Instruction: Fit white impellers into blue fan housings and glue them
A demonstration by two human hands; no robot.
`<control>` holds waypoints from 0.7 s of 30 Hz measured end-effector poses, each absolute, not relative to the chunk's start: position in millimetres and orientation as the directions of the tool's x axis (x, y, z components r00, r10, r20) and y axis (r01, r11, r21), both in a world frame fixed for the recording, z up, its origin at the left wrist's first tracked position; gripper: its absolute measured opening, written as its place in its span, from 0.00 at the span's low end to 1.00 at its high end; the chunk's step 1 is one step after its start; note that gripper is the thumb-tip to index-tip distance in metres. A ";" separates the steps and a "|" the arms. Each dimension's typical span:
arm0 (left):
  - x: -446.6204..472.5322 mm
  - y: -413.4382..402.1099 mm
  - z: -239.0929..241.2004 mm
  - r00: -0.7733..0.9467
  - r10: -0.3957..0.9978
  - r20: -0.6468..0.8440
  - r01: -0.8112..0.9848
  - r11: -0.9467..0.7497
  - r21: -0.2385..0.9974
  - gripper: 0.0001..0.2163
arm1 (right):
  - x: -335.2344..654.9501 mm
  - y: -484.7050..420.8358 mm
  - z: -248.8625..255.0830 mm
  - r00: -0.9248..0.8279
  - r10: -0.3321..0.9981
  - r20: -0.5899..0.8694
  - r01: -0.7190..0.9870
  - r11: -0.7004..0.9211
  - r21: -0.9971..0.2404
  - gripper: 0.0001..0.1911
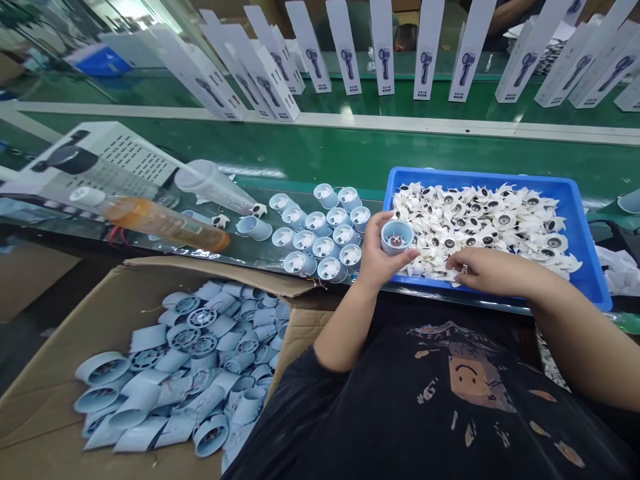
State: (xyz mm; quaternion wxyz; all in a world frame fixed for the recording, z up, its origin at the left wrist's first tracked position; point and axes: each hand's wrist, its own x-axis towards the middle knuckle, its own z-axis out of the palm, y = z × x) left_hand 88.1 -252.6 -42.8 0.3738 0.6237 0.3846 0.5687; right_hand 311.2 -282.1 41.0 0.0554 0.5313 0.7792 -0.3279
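Note:
My left hand point(381, 255) is closed round a pale blue round fan housing point(397, 237), held open end up at the left edge of a blue tray point(590, 277). The tray is heaped with white fan impellers point(480, 223). My right hand point(487, 270) rests low over the near side of that heap, fingers pinched on a small white impeller. Left of my left hand, several blue housings with impellers inside point(320, 230) stand in rows on the bench.
A cardboard box point(60, 400) at lower left holds many loose blue housings. An orange bottle point(160, 223), a clear cup point(213, 187) and a white perforated unit point(120, 157) lie at left. White product boxes point(383, 47) stand along the green conveyor behind.

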 end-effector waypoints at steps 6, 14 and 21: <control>84.8 -284.1 -23.9 0.312 0.804 0.506 0.225 -0.580 0.783 0.25 | 313.5 -307.3 37.3 -0.365 0.918 -0.156 0.624 0.117 -0.773 0.25; 86.6 -299.9 -4.6 0.447 0.724 0.525 0.438 -0.689 0.578 0.26 | 299.2 -320.5 44.1 -0.352 0.930 0.105 0.381 0.244 -0.892 0.15; 93.2 -309.4 -8.1 0.451 0.609 0.652 0.421 -0.790 0.446 0.21 | 287.0 -325.7 47.9 -0.553 0.758 0.345 0.687 0.649 -0.325 0.08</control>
